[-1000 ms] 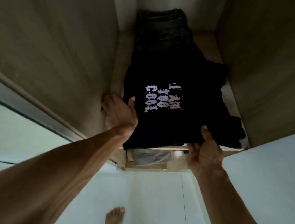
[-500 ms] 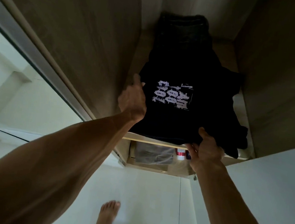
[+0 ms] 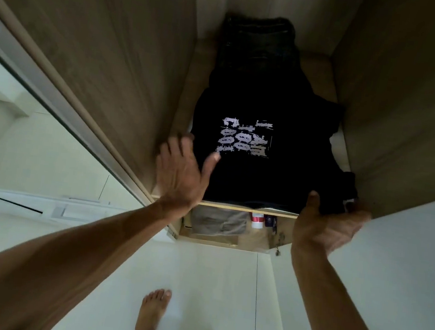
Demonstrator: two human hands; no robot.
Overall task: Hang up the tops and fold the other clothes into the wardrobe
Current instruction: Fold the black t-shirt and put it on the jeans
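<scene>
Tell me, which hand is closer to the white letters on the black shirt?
Left. The left hand is spread just beside the white letters, its thumb almost reaching them. The right hand is farther off, at the black shirt's front right corner.

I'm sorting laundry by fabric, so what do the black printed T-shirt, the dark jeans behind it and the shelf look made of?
Black printed T-shirt: soft matte knit, probably cotton; it lies limp, lettering print cracked.
Dark jeans: denim by the look; stiff folds, seamed waistband, faded grey.
Shelf: wood-grain board, likely laminate; pale banded front edge.
</scene>
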